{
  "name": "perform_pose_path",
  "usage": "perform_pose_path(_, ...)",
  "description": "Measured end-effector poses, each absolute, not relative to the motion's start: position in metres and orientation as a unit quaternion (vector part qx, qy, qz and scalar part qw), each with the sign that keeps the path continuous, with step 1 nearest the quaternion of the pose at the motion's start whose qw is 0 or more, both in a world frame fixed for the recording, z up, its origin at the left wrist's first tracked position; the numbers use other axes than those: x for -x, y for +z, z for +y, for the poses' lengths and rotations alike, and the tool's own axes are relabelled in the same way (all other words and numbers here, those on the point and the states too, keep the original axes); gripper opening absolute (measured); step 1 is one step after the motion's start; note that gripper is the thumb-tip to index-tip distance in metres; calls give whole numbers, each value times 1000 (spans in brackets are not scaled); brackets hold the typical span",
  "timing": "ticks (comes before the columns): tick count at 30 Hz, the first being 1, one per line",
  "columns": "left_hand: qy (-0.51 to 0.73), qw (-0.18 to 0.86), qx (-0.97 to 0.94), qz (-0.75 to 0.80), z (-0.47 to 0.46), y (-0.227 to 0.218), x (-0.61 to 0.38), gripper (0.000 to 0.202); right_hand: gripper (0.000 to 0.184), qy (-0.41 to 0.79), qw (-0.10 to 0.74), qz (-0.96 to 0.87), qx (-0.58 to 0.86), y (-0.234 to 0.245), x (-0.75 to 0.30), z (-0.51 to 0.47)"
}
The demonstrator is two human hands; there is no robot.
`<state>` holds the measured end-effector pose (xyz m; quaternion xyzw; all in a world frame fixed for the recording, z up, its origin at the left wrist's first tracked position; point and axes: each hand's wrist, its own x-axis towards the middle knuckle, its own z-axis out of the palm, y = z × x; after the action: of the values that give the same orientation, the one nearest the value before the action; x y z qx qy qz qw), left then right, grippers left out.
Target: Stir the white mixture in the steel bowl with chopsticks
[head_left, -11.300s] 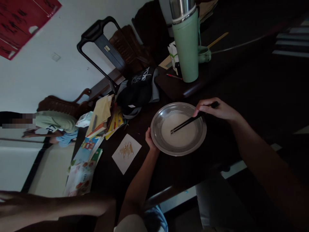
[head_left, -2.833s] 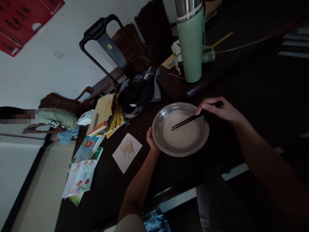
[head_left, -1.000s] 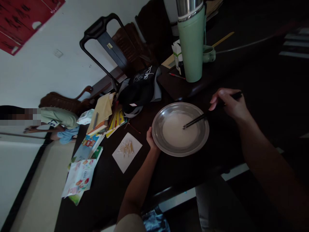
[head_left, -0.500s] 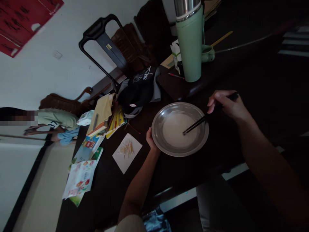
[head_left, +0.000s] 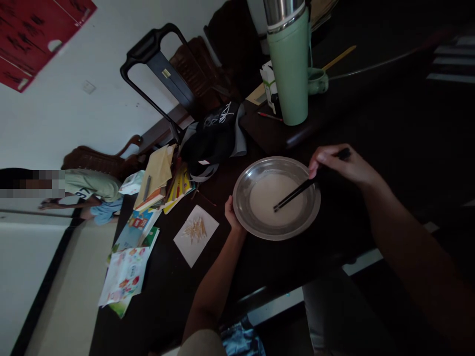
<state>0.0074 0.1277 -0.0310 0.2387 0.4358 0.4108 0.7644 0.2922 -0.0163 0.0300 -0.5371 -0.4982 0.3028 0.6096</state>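
Note:
A round metal bowl (head_left: 313, 217) stands on the dark table, with a pale, milky liquid (head_left: 265, 198) in its bottom. My left hand (head_left: 232, 216) grips the bowl's left rim; its fingers are partly hidden behind the wall. My right hand (head_left: 339, 163) is closed around a pair of black chopsticks (head_left: 297, 193), held over the bowl's right side. The chopsticks slant down to the left, their metal-banded tips at the liquid. Left of the bowl, a white sheet of paper (head_left: 189, 252) bears a small heap of cotton swabs (head_left: 196, 229).
A tall green tumbler (head_left: 289, 74) and a green cup (head_left: 317, 81) stand behind the bowl. Books and envelopes (head_left: 156, 168) lie at the left, near a black bag (head_left: 211, 141). Beyond the table's left end a person (head_left: 92, 188) sits on a wooden chair.
My right hand has moved left and slightly down, carrying the chopstick tips across the liquid toward the bowl's near left. My left hand and the bowl stay in place.

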Motion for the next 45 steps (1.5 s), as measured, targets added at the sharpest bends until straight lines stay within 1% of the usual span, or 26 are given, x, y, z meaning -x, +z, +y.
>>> perform_pose_path(2,408,768,-238,432,128,-32,-7,25,42,303,587,-526,536,32,-289,-15)
perform_pose_path(3,407,770,-238,430,128,-32,-7,26,41,285,593,-520,545,31,-289,-14)
perform_pose_path(7,404,768,-254,426,128,-33,-6,27,42,193,664,-428,582,26,-296,-17)
perform_pose_path(9,406,765,-262,426,129,-33,-6,28,45,207,671,-420,575,25,-298,-19)
perform_pose_path(10,406,763,-264,427,129,-33,-5,29,45,231,661,-434,567,26,-297,-19)
perform_pose_path(13,404,762,-262,432,129,-33,-5,29,42,309,595,-507,542,30,-292,-17)
perform_pose_path(15,405,762,-261,433,129,-32,-6,28,40,309,578,-528,540,31,-290,-15)
perform_pose_path(19,405,757,-267,437,127,-31,-7,31,42,206,648,-445,582,27,-294,-16)
perform_pose_path(21,411,754,-265,440,127,-31,-8,31,45,194,671,-418,581,26,-296,-17)
perform_pose_path(23,415,753,-262,437,128,-31,-7,30,46,233,658,-439,566,28,-295,-17)
perform_pose_path(25,414,755,-265,434,128,-32,-7,28,44,284,612,-492,550,31,-291,-16)
perform_pose_path(27,410,757,-268,433,128,-32,-7,28,41,295,576,-532,546,33,-289,-14)
perform_pose_path(28,409,757,-266,434,128,-32,-7,28,40,283,576,-533,552,33,-288,-14)
perform_pose_path(32,414,758,-244,441,127,-30,-10,28,42,200,659,-442,575,26,-294,-16)
perform_pose_path(34,417,760,-234,440,127,-30,-9,28,44,202,683,-423,560,24,-296,-17)
perform_pose_path(36,415,764,-234,436,127,-30,-9,28,44,248,665,-448,544,24,-295,-17)
perform_pose_path(38,411,767,-242,430,128,-30,-8,27,41,300,617,-494,534,26,-292,-16)
perform_pose_path(40,408,768,-248,427,128,-31,-7,26,38,305,587,-521,539,27,-289,-14)
perform_pose_path(42,406,769,-242,430,127,-30,-8,27,38,254,610,-498,562,27,-289,-14)
perform_pose_path(45,408,767,-220,444,126,-27,-10,30,42,178,680,-414,579,25,-294,-17)
